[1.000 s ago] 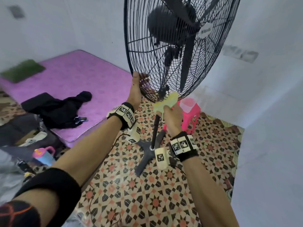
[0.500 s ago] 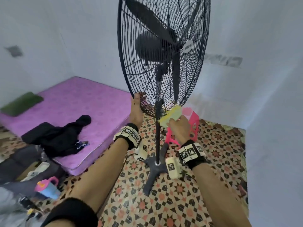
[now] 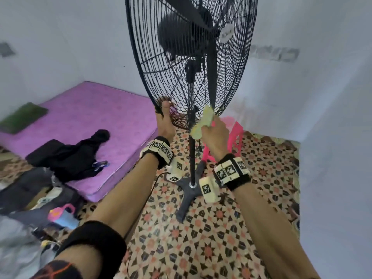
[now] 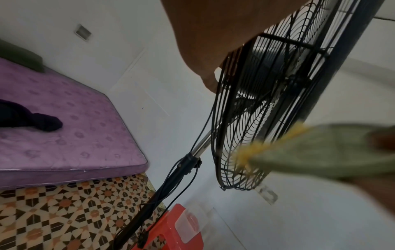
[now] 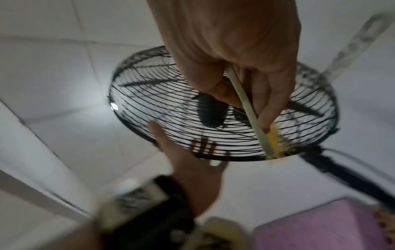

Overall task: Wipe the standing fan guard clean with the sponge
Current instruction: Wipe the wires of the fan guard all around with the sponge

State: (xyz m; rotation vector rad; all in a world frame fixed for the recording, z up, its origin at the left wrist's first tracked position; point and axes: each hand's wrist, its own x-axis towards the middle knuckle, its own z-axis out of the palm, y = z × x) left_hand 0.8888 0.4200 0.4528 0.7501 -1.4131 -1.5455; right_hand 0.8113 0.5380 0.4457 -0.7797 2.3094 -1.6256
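The black wire fan guard (image 3: pixel 181 63) stands on a thin pole (image 3: pixel 192 150). At the guard's lower left rim my left hand (image 3: pixel 164 117) grips it, thumb in front and fingers behind the wires. My right hand (image 3: pixel 214 132) holds a yellow-green sponge (image 3: pixel 203 121) against the bottom of the guard, just right of the pole. In the left wrist view the sponge (image 4: pixel 320 148) touches the lower wires of the guard (image 4: pixel 245 118). In the right wrist view the fingers (image 5: pixel 267 101) pinch the thin sponge (image 5: pixel 272 137) on the guard (image 5: pixel 160 104), with the left hand (image 5: pixel 192 162) below the rim.
The fan's dark cross base (image 3: pixel 188 191) rests on a patterned floor (image 3: pixel 201 248). A pink plastic stool (image 3: pixel 234 135) stands behind the pole. A purple mattress (image 3: pixel 90 121) with black clothes (image 3: pixel 70 156) lies to the left. White walls close in behind and on the right.
The head view has swung, so the guard sits differently in the frame. Both hands stay at the guard's bottom; the sponge now stands more upright against the wires.
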